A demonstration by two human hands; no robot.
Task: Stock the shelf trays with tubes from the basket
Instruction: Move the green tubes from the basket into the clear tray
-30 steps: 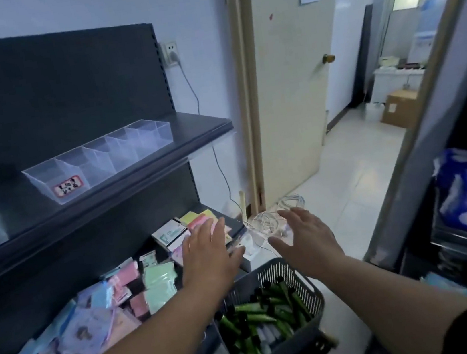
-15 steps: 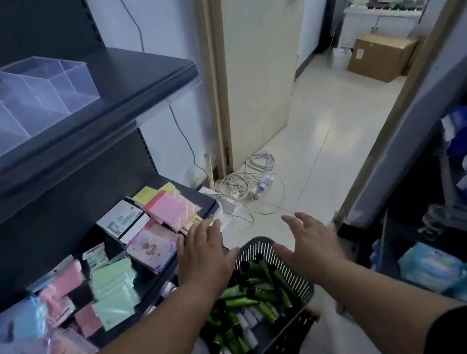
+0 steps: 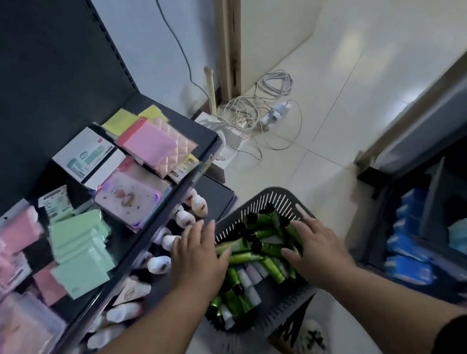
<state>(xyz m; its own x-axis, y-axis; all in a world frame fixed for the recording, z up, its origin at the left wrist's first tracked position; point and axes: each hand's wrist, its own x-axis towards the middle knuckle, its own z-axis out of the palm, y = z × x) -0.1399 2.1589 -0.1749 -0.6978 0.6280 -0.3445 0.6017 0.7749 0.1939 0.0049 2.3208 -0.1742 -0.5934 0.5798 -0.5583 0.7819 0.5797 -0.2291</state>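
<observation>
A grey slotted basket [image 3: 263, 202] stands on the floor in front of me, filled with several green tubes [image 3: 260, 234] with black caps and a few white ones. My left hand [image 3: 197, 257] is spread flat over the basket's left side, fingers straight, thumb touching a green tube. My right hand [image 3: 316, 244] reaches down onto the tubes at the right side, its fingers slightly bent over them; I cannot tell whether they grip one. The clear shelf trays are out of view.
A dark shelf [image 3: 203, 139] at the left holds pink, green and yellow packets. Below it lies a row of white bottles [image 3: 160, 263]. Tangled cables and a power strip [image 3: 259, 113] lie on the tiled floor. A rack with blue packs [image 3: 412, 262] stands at the right.
The view has tilted down, so the upper shelf with the clear trays has left the frame. Both hands have dropped from above the basket onto the tubes.
</observation>
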